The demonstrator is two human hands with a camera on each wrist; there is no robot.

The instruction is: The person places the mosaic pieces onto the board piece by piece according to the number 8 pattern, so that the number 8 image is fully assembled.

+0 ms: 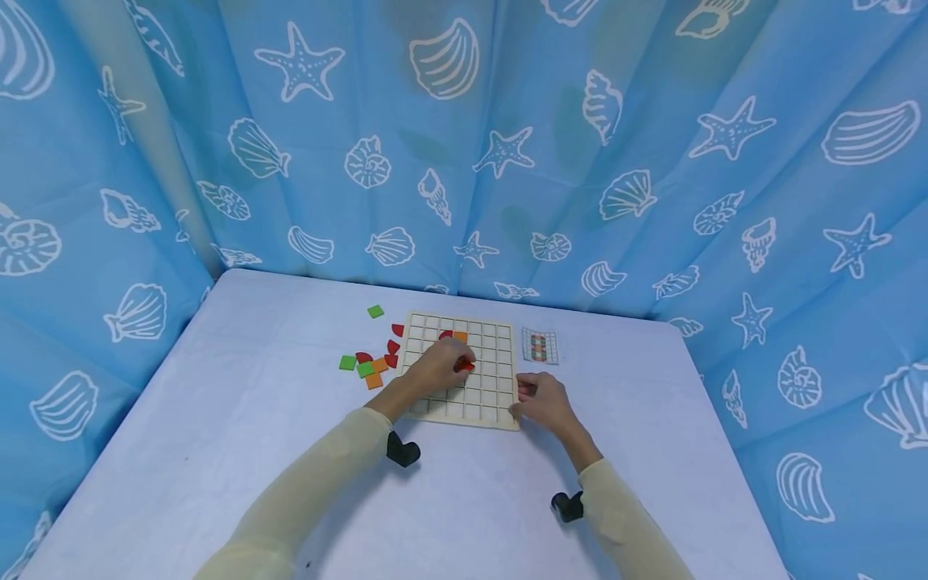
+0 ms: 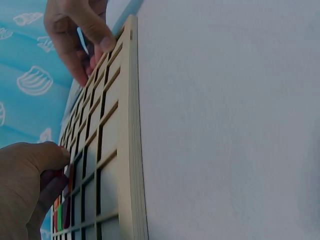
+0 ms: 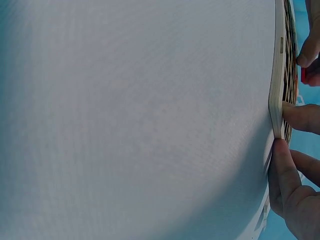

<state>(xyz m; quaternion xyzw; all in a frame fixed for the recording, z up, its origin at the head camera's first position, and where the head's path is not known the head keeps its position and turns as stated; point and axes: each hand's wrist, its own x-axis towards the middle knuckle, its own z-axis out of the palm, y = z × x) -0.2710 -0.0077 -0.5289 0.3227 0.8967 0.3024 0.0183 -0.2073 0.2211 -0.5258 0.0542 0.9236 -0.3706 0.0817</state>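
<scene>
A pale wooden grid board [image 1: 496, 403] lies on the white table, divided into small square cells. Over its middle my left hand [image 1: 435, 369] pinches a small red piece [image 1: 469, 366], whose red edge shows between thumb and fingers in the right wrist view [image 3: 303, 75]. Just beyond that hand, a red piece [image 1: 445, 333] and an orange square [image 1: 460, 337] sit in cells. Part of the board is hidden under the left hand and forearm. My right hand [image 1: 547, 400] grips the board's near right edge, thumb on top and fingers against the side.
Left of the board lie loose red quarter-round pieces [image 1: 397, 330], green squares [image 1: 348, 362] and orange squares [image 1: 374, 380], some overlapping. A green square [image 1: 374, 311] lies farther back. Right of the board is a printed pattern card [image 1: 551, 348]. A blue shell-print curtain [image 1: 435, 242] surrounds the table.
</scene>
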